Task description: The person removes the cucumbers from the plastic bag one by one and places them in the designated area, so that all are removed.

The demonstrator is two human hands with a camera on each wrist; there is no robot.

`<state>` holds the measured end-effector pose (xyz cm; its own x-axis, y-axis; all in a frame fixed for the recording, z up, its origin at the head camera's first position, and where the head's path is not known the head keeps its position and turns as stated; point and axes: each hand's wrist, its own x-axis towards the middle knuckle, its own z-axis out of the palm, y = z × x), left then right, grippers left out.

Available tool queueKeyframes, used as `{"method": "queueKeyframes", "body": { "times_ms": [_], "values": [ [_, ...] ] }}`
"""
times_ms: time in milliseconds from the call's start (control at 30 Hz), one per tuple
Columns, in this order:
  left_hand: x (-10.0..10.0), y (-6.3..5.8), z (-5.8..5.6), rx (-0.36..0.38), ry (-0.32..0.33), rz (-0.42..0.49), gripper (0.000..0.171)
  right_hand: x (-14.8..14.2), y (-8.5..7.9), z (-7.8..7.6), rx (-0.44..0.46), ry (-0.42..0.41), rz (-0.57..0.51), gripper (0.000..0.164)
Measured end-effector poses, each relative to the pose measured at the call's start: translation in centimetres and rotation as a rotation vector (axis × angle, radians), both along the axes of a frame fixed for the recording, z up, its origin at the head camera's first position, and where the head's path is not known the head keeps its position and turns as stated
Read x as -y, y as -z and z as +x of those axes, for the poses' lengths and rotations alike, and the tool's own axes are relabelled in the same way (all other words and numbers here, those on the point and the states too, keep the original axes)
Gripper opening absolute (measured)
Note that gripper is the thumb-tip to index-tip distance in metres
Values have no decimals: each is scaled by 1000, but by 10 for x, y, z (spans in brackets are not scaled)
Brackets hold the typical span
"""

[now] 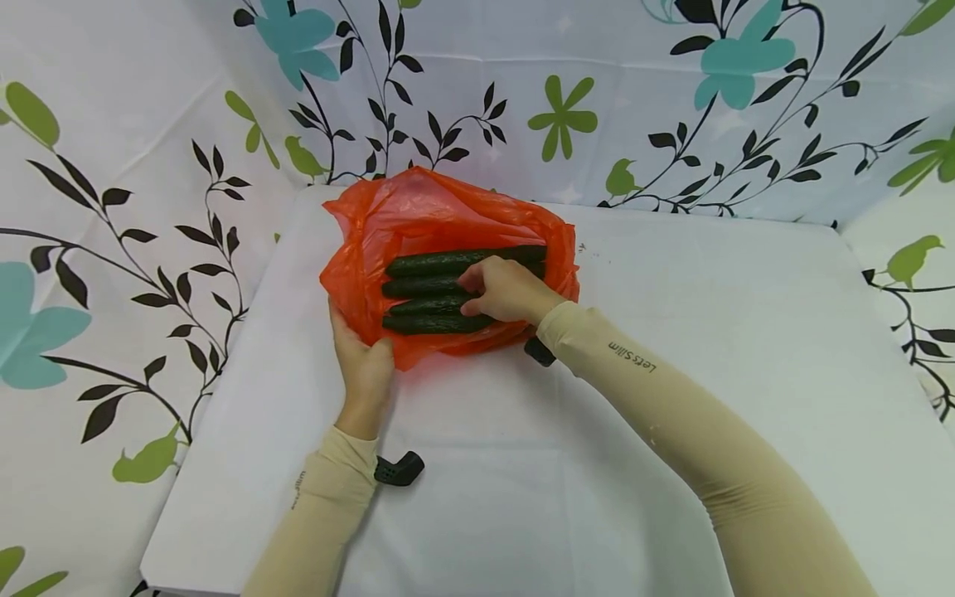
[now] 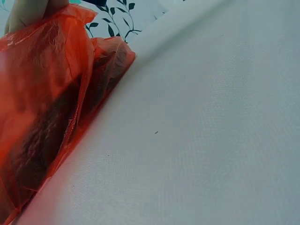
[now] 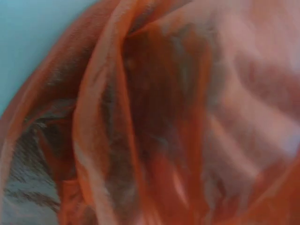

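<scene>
Several dark green cucumbers [image 1: 433, 322] lie side by side in an open orange-red plastic bag [image 1: 448, 195] on a white-covered table. My left hand [image 1: 363, 365] holds the bag's near left edge, its thumb over the rim and its fingers hidden under the plastic. In the left wrist view part of that hand [image 2: 30, 11] shows above the bag [image 2: 42, 84]. Reaching over the bag's right side, my right hand [image 1: 511, 290] has its thumb and fingertips apart at the middle cucumbers. Whether it grips one cannot be made out. The right wrist view shows blurred bag plastic [image 3: 164, 178].
The white table [image 1: 731, 332] extends to the right and front of the bag. Behind and left hangs a white cloth [image 1: 477, 83] with leaf, flower and bird prints. Black wrist devices [image 1: 399, 469] sit at both sleeves.
</scene>
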<state>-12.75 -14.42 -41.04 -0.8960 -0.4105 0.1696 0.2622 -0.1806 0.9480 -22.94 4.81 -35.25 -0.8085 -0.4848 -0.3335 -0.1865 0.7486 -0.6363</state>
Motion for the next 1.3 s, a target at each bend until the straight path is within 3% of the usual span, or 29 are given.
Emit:
{"method": "queueKeyframes", "body": {
  "times_ms": [167,433,1067,1300],
  "values": [
    [-1,1,-1,6,12,1,97,-3,5,2,-16,-20,-1,48],
    [-4,0,-1,-46,39,3,98,-4,11,7,1,-46,7,46],
    [-4,1,-4,-9,26,-5,101,-5,21,15,-136,-63,157,38],
    [-5,1,-4,-40,45,20,99,-4,25,16,-153,-49,161,42]
  ]
}}
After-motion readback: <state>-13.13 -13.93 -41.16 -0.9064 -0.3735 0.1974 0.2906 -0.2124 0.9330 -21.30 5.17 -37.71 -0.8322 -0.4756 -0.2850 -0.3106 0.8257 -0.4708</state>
